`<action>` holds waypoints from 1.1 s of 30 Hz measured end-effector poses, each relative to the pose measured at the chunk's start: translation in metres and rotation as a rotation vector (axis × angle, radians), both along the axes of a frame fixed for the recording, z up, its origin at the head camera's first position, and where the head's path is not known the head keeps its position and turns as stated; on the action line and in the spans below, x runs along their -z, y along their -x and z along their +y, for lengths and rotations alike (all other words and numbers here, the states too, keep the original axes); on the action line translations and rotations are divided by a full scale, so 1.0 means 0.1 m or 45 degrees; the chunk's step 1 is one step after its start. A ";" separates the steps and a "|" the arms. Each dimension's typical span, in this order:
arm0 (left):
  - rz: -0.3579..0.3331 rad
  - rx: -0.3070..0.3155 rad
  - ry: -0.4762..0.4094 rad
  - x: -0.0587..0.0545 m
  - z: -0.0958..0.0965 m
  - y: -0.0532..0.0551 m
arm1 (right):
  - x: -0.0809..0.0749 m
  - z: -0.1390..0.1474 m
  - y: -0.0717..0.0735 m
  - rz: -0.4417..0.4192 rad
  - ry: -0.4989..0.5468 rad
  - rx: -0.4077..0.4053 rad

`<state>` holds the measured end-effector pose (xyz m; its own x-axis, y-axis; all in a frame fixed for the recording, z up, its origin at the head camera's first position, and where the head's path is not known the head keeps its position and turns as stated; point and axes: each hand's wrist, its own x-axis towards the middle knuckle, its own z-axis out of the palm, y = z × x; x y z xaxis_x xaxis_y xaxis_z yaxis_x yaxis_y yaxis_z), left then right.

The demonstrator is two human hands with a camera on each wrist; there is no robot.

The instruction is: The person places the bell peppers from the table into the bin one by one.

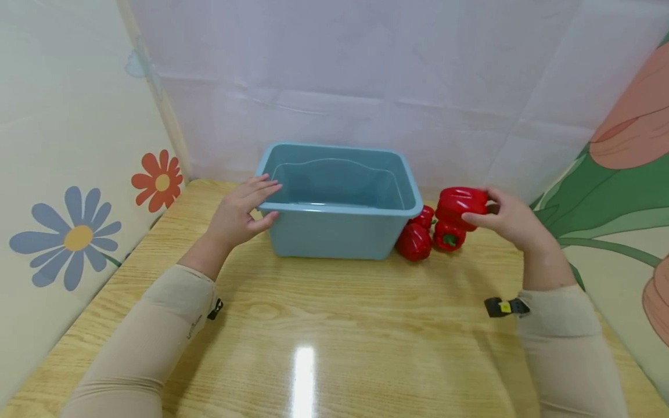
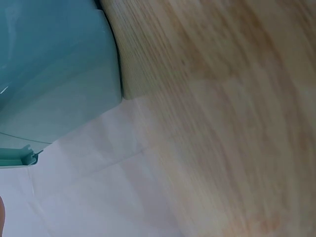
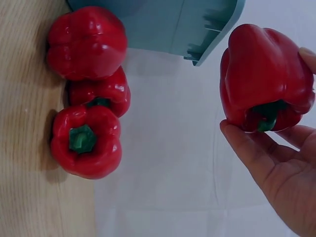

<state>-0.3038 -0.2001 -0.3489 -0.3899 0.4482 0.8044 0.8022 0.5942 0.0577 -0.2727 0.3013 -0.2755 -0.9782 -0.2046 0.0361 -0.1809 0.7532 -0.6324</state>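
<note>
A red bell pepper (image 1: 461,206) is held up off the table, right of centre in the head view, just off the right end of the blue plastic bin (image 1: 338,200). The right hand (image 1: 509,220) has it, thumb and fingers curled around it; in the right wrist view the pepper (image 3: 264,79) sits at the upper right with its green stem end turned toward the palm, fingertips (image 3: 236,140) under it.

Just below and left of it, three more red peppers (image 1: 425,235) lie on the wooden table (image 1: 324,325), bunched together against the bin's right front corner. The right wrist view shows them at the left of the frame, stacked in a column, the lowest one (image 3: 86,140) with its green stem facing the camera.

The left hand (image 1: 241,212) is at the bin's left end, fingers straight and relaxed, lying over the rim there, gripping nothing. The bin looks empty inside.

Behind stands a white backdrop (image 1: 397,75), with flower-print panels (image 1: 78,232) at either side.
</note>
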 end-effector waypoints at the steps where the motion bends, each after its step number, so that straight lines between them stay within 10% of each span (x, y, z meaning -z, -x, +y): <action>1: 0.000 0.000 -0.001 0.00 0.00 0.00 | -0.01 0.00 0.01 0.003 0.001 0.000; 33: 0.005 0.010 -0.010 0.01 0.00 0.00 | -0.29 -0.35 0.15 0.130 -0.027 -0.051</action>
<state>-0.3043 -0.2003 -0.3499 -0.3834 0.4446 0.8095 0.8069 0.5877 0.0594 -0.2872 0.2666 -0.2467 -0.9607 -0.2451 0.1301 -0.2735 0.7574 -0.5929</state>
